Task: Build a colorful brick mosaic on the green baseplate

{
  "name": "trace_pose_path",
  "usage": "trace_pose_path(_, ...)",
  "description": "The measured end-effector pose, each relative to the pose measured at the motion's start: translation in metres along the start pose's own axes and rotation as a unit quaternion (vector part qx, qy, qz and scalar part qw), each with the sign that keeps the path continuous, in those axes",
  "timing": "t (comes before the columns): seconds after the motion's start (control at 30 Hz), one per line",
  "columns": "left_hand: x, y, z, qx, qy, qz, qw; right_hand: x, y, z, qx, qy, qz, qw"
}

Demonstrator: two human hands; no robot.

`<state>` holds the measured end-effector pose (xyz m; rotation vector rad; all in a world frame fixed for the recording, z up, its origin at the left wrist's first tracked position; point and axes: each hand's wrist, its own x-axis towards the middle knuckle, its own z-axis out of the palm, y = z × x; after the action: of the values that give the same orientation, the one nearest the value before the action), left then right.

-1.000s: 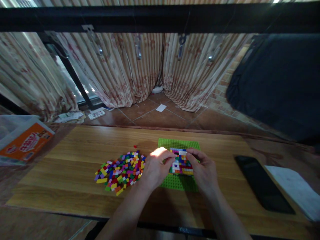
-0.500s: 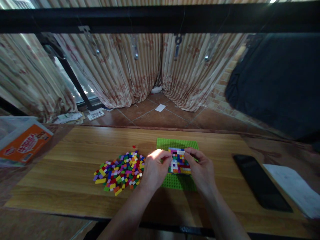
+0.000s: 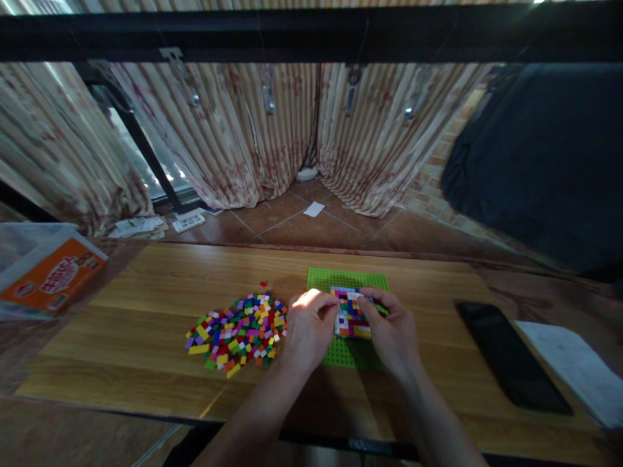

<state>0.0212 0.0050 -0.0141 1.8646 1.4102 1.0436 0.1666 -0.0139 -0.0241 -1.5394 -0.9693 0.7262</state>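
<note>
A green studded baseplate [image 3: 348, 280] lies on the wooden table [image 3: 146, 279] with a patch of multicoloured small bricks [image 3: 350, 311] built on it. My left hand [image 3: 307, 331] rests at the patch's left side, fingers curled and pinched against the bricks. From the right, my right hand [image 3: 392, 331] has its fingers bent onto the same patch. Whether either hand pinches a loose brick is hidden. A heap of loose coloured bricks [image 3: 236, 332] lies just left of my left hand.
A black phone [image 3: 511, 355] and a white sheet [image 3: 574, 373] lie at the table's right end. An orange-labelled clear box [image 3: 43, 275] stands at the far left. One red brick [image 3: 263, 284] lies alone behind the heap. Curtains [image 3: 233, 136] and a tiled floor [image 3: 311, 227] lie beyond.
Both hands stay on the brick patch with small finger shifts; my right hand's fingers have crept a little further left over it. The view wobbled slightly.
</note>
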Motion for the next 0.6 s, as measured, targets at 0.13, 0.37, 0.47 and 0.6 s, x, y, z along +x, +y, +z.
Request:
trace_pose_path(0.13, 0.001, 0.001, 0.000, -0.010, 0.012, -0.023, 1.000, -0.002, -0.007, 0.003, -0.078, -0.001, -0.027, 0.997)
trace_pose_path(0.37, 0.001, 0.003, 0.000, -0.008, 0.007, -0.023, 1.000, 0.002, -0.006, 0.010, -0.146, 0.002, -0.055, 0.988)
trace_pose_path(0.47, 0.002, 0.003, 0.000, -0.015, 0.004, -0.023, 1.000, 0.004, -0.006, 0.013, -0.160, -0.001, -0.055, 0.986)
trace_pose_path(0.6, 0.003, 0.001, 0.001, -0.024, -0.001, -0.023, 0.999, 0.006, -0.007, 0.014, -0.177, -0.005, -0.057, 0.983)
